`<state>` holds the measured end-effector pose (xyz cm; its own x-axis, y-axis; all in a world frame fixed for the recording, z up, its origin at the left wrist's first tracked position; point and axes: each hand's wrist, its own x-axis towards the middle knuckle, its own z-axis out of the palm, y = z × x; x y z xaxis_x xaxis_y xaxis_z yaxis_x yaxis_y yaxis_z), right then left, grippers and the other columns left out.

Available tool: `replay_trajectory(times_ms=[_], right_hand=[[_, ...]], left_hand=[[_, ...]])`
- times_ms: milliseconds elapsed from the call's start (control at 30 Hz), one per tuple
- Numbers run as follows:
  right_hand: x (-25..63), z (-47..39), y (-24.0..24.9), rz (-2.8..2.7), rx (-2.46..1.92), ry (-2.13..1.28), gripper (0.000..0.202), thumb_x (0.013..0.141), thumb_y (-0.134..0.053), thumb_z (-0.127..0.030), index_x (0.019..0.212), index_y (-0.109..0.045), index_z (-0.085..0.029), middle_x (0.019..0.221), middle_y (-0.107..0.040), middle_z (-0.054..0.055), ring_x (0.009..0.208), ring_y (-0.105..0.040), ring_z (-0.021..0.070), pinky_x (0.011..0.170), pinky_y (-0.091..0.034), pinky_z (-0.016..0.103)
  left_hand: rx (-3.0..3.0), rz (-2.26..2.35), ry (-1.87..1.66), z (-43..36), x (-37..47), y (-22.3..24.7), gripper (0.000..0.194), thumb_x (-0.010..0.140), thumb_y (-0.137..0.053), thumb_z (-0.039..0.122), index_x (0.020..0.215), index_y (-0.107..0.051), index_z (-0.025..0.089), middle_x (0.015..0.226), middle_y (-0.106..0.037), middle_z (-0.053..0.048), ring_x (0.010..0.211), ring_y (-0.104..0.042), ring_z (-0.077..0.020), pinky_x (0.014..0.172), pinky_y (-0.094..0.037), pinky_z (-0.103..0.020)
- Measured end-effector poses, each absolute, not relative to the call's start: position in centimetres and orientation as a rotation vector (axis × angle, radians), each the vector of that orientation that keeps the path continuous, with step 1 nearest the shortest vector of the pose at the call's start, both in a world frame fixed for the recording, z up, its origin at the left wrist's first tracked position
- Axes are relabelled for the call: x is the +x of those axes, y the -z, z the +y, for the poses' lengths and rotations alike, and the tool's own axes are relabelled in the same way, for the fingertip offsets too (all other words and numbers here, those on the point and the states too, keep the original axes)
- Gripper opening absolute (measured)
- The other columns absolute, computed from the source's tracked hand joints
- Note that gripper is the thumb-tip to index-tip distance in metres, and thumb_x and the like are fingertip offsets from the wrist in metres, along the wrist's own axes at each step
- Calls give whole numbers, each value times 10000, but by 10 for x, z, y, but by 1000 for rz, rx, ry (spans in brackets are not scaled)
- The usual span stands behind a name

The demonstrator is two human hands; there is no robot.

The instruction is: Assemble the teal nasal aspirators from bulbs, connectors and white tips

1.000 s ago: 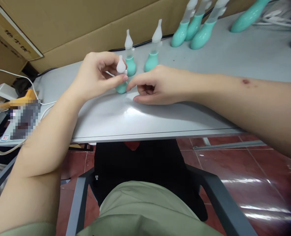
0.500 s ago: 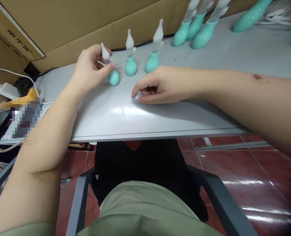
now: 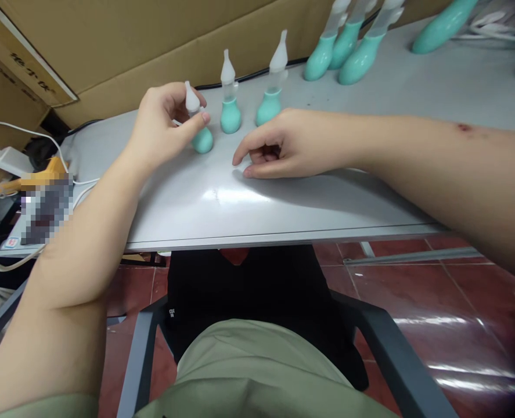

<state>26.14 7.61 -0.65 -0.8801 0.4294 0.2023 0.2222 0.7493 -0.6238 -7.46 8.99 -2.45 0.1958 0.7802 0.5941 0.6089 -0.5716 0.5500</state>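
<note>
"Brown cardboard behind a smooth grey tabletop. What's held?"

"Left hand pinches a tilted, glossy teal bulb with tapered white tip, left of two similar upright bulbs."

"And the right hand?"

"Thumb and forefinger slightly parted, others curled."

Dressed in olive-green top, creased, at six o'clock, with matching sleeve at eight. Clad in black legwear, with small white print at nine-o'clock edge. Bare at left hand and right hand.
</note>
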Motion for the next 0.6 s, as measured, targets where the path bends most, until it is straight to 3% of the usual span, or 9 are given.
replay_trajectory(times_ms=[133,200,267,400,500,600], right_hand=[[260,75,7,-2471,-608,-919,353,981,-1071,-369,1256,-876,-264,860,-740,-14,820,-612,196,801,-482,370],[259,73,7,-2397,-669,-943,433,974,-1086,-406,1313,-854,-267,897,-758,-5,859,-635,209,807,-489,371],[257,71,7,-2378,-683,-962,451,990,-1075,-474,1309,-840,-260,914,-757,7,894,-645,218,816,-486,370],[253,67,9,-2467,-587,-943,425,1052,-989,-628,1178,-807,-265,874,-681,5,917,-623,224,822,-464,371],[250,65,11,-2506,-607,-892,466,1080,-940,-684,1039,-745,-263,836,-620,7,893,-580,229,806,-431,387],[249,66,13,-2520,-627,-863,553,1105,-909,-689,913,-641,-246,797,-576,6,833,-520,210,777,-390,394]], left_hand=[[2236,1216,-1399,62,-50,16,771,677,-1022,1056,913,-833,347,853,-825,-12,695,-634,-202,677,-630,-530],[2226,1146,-1279,51,-40,17,639,854,-970,998,965,-867,378,1047,-904,-39,830,-791,-273,793,-717,-610],[2253,1073,-1241,46,-33,19,671,879,-917,1040,924,-855,374,1086,-917,-57,872,-829,-298,800,-738,-617],[2196,1049,-1185,46,-27,23,758,848,-919,1094,933,-885,341,1183,-925,-101,935,-856,-327,808,-765,-620],[2183,979,-1192,43,-21,19,818,743,-978,1117,883,-863,319,1062,-897,-114,864,-815,-313,749,-748,-595],[2245,1103,-1167,40,-16,12,768,833,-935,1077,898,-876,314,923,-835,-104,814,-772,-295,743,-720,-572]])
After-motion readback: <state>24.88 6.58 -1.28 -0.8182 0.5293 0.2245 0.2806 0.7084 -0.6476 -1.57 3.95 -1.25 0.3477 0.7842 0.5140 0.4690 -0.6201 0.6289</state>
